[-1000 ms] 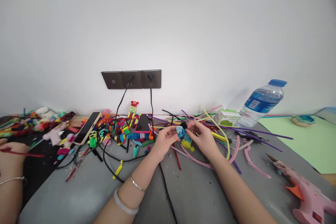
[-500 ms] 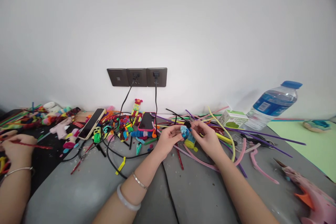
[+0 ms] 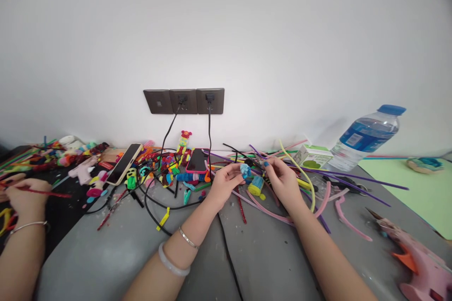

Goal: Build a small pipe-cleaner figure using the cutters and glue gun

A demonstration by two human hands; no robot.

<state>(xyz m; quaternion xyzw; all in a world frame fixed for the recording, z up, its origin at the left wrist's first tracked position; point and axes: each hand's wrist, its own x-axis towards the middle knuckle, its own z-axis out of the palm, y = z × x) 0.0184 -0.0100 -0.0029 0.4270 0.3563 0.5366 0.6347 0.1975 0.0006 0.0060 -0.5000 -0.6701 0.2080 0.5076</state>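
Observation:
Between the thumb and fingers of my left hand (image 3: 223, 184) is a light blue fuzzy pipe-cleaner piece (image 3: 245, 170). Something black sits at its right side, and I cannot tell whether it is attached. To the right, my right hand (image 3: 282, 182) is closed in a pinch, its fingertips apart from the blue piece. What it pinches is too small to make out. Below and between the hands, a yellow and blue fuzzy piece (image 3: 256, 185) lies on the grey table (image 3: 271, 254).
Loose pipe cleaners (image 3: 312, 183), a juice carton (image 3: 312, 156), a tilted water bottle (image 3: 367, 136) and a pink glue gun (image 3: 420, 263) are on the right. Phones (image 3: 124, 164), fuzzy figures and black cables lie left. Another person's hand (image 3: 30, 197) holds a red stem at far left.
My right hand has moved away from the blue piece, up and to the right, leaving a gap between the hands. My left hand still holds the piece, shifted slightly left.

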